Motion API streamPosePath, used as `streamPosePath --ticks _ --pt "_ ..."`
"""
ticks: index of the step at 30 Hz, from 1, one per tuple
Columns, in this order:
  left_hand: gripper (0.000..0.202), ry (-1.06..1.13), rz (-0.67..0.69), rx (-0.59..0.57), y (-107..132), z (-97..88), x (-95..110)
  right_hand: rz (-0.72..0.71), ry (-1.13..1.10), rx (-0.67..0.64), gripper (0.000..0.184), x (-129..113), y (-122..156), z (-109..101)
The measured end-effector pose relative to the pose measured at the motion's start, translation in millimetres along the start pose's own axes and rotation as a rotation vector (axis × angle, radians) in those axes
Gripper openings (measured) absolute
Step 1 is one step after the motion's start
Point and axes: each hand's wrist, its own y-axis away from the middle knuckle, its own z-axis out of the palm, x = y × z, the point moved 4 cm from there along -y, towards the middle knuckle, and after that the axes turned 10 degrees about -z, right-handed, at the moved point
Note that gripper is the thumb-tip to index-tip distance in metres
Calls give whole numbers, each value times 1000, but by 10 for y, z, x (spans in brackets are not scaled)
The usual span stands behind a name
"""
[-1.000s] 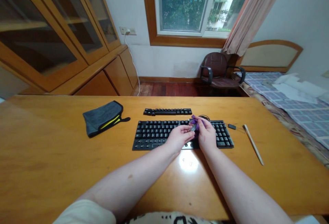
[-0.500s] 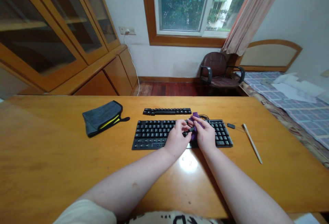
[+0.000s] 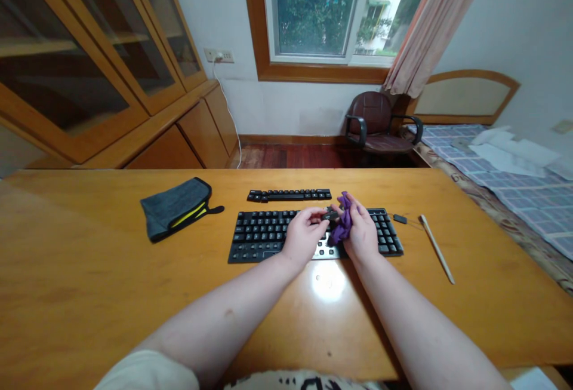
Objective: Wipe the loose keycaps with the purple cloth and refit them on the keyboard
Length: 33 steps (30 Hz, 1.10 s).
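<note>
Head view, watched remotely. I see the left hand [image 3: 302,238] with its fingers pinched on a small dark piece [image 3: 330,215]; at this scale I cannot tell exactly what it is. The right hand [image 3: 362,232] has its fingers curled around a crumpled purple cloth [image 3: 342,226], just beside that piece. Both hands are over the black keyboard [image 3: 264,232], right of its middle; I cannot tell whether either touches it.

Keyboard: flat on the tabletop [image 3: 134,300], long side facing the wearer. Beyond its far edge, and apart from it, I record a group of loose black keycaps [image 3: 290,196] laid out lengthwise.

Left of the keyboard: 1 folded grey cloth [image 3: 172,208], black edging, yellow showing inside. Right of it: 1 small dark block [image 3: 400,219] with thin wire running toward 1 pale stick [image 3: 436,249], which lies at a slant.

Background: 1 brown armchair [image 3: 371,121] below the window [image 3: 313,14], bed [image 3: 514,169] at right.
</note>
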Motion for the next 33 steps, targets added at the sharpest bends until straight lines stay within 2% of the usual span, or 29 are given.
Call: streamPosePath --ticks 2,5,7,10,12,18,21,26,30,31,33 --pt "19 80 -74 -16 -38 -1 -32 -52 -9 -46 44 -63 19 39" --pt "22 223 -194 -74 -58 14 -106 -76 66 -258 44 -115 84 146" --pt "23 320 -275 -97 -56 30 -159 -100 186 -336 41 -113 109 169" --pt "21 406 -354 -107 -52 56 -206 -142 289 -293 31 -83 87 123" --pt "20 416 -362 -119 -54 71 -209 -116 224 -248 28 -39 58 92" --pt "28 364 -249 -115 -54 63 -163 -2 -48 -193 30 62 37 97" --pt "32 303 -196 -98 -46 47 -138 21 -76 -195 32 82 48 115" --pt "23 162 -89 -54 -39 17 -71 79 -15 -208 38 140 21 102" --pt "20 -37 54 -37 -10 -14 3 -8 55 -156 43 11 13 75" --pt "22 -122 86 -25 2 -24 13 -48 82 -184 43 -46 29 92" --pt "31 -308 140 12 32 -44 21 -125 221 -352 35 -139 85 170"
